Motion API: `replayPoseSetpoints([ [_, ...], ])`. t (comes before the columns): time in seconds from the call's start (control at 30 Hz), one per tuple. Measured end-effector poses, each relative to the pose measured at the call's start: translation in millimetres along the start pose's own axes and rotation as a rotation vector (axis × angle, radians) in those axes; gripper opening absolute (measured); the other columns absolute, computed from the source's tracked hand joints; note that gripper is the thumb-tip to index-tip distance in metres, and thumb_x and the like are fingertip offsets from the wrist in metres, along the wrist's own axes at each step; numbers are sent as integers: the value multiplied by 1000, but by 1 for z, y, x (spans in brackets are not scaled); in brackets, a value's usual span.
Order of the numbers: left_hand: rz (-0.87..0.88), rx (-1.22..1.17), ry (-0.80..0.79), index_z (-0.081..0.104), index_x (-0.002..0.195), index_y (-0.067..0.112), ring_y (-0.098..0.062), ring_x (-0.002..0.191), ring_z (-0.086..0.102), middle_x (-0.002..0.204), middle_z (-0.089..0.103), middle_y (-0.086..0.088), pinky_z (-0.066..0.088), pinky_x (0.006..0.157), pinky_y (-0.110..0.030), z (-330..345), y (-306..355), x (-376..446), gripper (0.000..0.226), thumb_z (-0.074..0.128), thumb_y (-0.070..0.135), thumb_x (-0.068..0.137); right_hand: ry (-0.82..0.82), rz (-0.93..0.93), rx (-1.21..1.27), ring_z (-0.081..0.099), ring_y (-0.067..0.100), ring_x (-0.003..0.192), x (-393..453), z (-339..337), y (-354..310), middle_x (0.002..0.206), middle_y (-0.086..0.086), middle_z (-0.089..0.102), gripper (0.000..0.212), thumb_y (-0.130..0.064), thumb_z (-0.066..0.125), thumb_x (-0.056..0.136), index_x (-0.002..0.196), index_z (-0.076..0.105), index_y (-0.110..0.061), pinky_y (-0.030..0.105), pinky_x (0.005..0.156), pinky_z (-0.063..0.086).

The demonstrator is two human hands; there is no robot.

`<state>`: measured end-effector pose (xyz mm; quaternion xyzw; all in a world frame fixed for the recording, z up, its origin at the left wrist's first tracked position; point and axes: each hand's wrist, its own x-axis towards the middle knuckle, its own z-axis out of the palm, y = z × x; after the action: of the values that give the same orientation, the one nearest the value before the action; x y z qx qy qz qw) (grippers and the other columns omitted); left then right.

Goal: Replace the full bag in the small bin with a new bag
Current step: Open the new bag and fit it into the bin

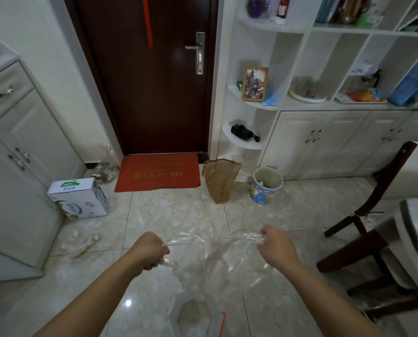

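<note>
Low in the frame, both hands — left hand (150,249), right hand (277,246) — pinch a clear plastic bag (215,259), stretched between them over bare floor tiles (154,215). Farther up at centre right, the small bin (267,184) stands beside a brown paper bag (220,180); the red doormat (158,172) reads "HOUSE" upside down.

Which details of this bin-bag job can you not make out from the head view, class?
- Small bin: its contents are too small to identify, and whether it has a liner is unclear.
- Clear bag: its mouth is hidden in crumpled folds between the left hand and right hand.
- Bottom edge: cuts off something beneath the bag.
</note>
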<state>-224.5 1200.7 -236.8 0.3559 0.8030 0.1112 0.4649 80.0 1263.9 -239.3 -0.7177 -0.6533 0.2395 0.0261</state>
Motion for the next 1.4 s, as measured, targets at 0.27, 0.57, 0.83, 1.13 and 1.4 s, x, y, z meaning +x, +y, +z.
replayPoseSetpoints([
  [0.27,5,-379,-97,76,79,1,-23,73,68,80,74,-11,54,69,-30,9,2,-5,8,69,3,80,-313,157,-20,67,21,93,1,10,10,106,8,66,29,-10,67,81,109,61,-9,30,77,58],
  [0.57,-211,-824,-353,51,70,7,-21,45,44,50,41,-7,54,76,-43,15,4,-6,17,62,12,82,-588,396,820,67,14,75,-1,12,-2,77,0,75,16,-28,76,80,78,70,-13,26,65,42],
  [0.83,85,-1324,-172,53,89,9,-15,48,55,64,55,-7,45,38,-21,-5,65,-12,6,50,12,95,-478,227,1313,60,11,62,25,-26,-92,79,4,65,8,-17,64,88,89,67,-10,28,57,53],
  [1.13,570,-878,225,67,87,9,-15,48,50,62,59,-11,39,42,-21,-17,72,-33,21,51,16,99,-90,-251,1133,61,13,58,10,-56,-113,68,5,64,11,-11,55,97,99,65,-10,30,63,51],
  [1.4,-389,-687,-266,54,79,-7,-24,35,54,53,54,-19,44,40,-24,85,-96,20,18,44,-4,94,-728,483,747,57,15,37,-26,102,12,46,8,59,26,-1,52,95,71,60,1,24,44,47],
])
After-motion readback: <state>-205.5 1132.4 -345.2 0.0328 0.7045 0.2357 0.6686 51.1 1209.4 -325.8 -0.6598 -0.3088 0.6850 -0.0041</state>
